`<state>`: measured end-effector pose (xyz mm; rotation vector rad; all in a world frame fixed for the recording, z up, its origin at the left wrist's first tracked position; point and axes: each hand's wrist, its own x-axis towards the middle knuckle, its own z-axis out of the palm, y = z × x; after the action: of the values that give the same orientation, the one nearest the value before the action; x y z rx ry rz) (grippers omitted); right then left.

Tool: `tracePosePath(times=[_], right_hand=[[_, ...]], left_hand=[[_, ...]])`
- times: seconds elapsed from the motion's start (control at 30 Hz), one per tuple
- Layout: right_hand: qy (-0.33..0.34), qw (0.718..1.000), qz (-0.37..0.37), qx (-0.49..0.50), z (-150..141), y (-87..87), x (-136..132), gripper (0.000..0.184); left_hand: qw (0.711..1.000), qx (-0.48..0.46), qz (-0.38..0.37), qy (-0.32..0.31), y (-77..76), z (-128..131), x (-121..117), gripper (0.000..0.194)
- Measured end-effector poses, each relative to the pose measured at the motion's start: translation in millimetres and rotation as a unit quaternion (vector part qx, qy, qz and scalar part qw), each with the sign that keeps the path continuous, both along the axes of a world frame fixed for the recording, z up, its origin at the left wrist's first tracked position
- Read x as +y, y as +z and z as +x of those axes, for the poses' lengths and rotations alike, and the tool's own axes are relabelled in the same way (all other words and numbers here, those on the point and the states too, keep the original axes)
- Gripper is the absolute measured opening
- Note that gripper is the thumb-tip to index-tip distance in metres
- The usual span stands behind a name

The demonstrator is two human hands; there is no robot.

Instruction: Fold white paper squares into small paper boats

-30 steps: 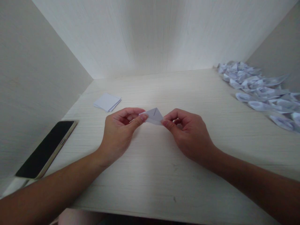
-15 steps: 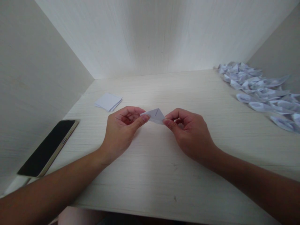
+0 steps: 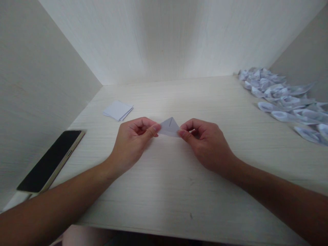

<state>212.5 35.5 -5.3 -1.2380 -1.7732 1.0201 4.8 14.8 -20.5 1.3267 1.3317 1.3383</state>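
A small white folded paper piece [image 3: 169,126], triangular with a crease down its middle, hangs just above the pale wooden desk [image 3: 164,177]. My left hand [image 3: 133,143] pinches its left corner between thumb and fingers. My right hand [image 3: 205,143] pinches its right corner the same way. Both hands are closed on the paper, knuckles curled, facing each other at the middle of the desk.
A thin stack of white paper squares [image 3: 118,110] lies at the back left. A dark phone [image 3: 51,160] rests at the left edge. A heap of several folded white paper shapes [image 3: 284,99] fills the right side. Walls enclose the desk on three sides.
The paper piece and both hands have stayed almost in place; the left thumb has shifted slightly along the paper's left corner.
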Motion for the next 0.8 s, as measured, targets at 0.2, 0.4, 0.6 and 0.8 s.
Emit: tracePosePath(times=[0.2,0.4,0.6,0.8], right_hand=[[0.006,1.000,-0.012,-0.028,0,2.4,3,0.018],[0.010,0.999,-0.025,-0.034,2,2.8,6,0.018],[0.019,0.997,-0.037,-0.065,3,5.3,9,0.019],[0.035,0.999,-0.039,-0.012,7,2.8,13,0.019]], left_hand=[[0.999,-0.021,-0.029,-0.023,1.0,1,-4,0.024],[0.998,-0.026,-0.051,-0.003,-1.6,0,-1,0.023],[0.998,-0.009,-0.053,-0.022,3.3,2,-3,0.025],[0.998,0.052,0.021,0.012,6.6,4,-1,0.017]])
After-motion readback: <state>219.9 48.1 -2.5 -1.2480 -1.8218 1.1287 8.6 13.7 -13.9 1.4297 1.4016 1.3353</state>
